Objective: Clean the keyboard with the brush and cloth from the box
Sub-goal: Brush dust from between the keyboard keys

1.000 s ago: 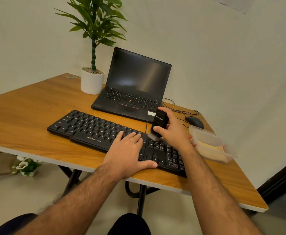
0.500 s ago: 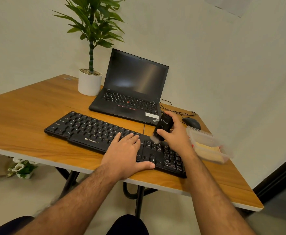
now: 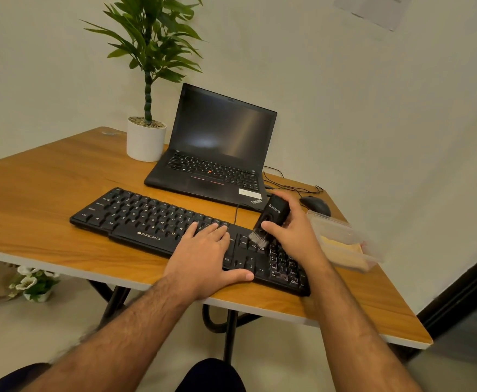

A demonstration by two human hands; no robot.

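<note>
A black keyboard point(image 3: 152, 219) lies across the wooden table point(image 3: 47, 188). My left hand point(image 3: 206, 256) rests flat on its middle keys, thumb along the front edge. My right hand point(image 3: 294, 233) grips a black brush point(image 3: 271, 219), its pale bristles touching the keys left of the number pad. To the right stands a clear plastic box point(image 3: 344, 241) with a yellow cloth point(image 3: 342, 247) inside.
An open black laptop point(image 3: 217, 154) sits behind the keyboard. A potted plant point(image 3: 146, 137) stands to its left, and a black mouse point(image 3: 315, 205) with cables lies behind the box. The table's front edge runs just below my wrists.
The brush and my right hand have shifted slightly right along the keyboard's right part. My left hand stays pressed on the keys. The camera view has moved a little.
</note>
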